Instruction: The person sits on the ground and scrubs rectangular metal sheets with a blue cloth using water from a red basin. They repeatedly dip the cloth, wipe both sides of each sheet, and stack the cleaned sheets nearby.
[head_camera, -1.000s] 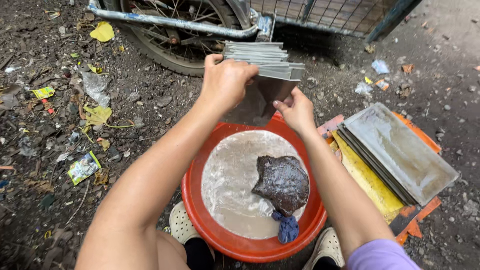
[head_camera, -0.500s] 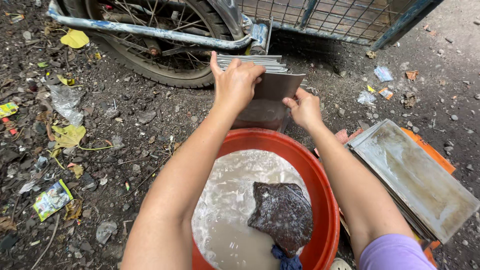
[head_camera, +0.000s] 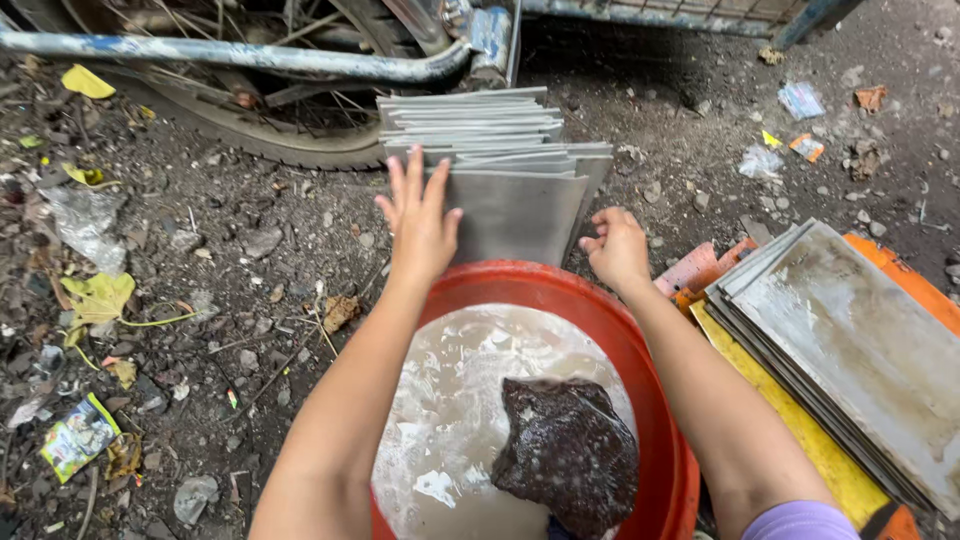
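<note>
The left hand (head_camera: 420, 222) lies flat and spread on the grey plate (head_camera: 520, 215); the right hand (head_camera: 618, 248) is curled loosely. The leaning stack (head_camera: 480, 130) could slide down

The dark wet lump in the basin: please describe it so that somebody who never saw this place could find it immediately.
Find the round red basin of cloudy grey water between the person's arms. The dark wet lump lies in that water toward the near right side. It is blackish, crumpled and glistening, unlike the flat grey sheets stacked beyond the basin.
</note>
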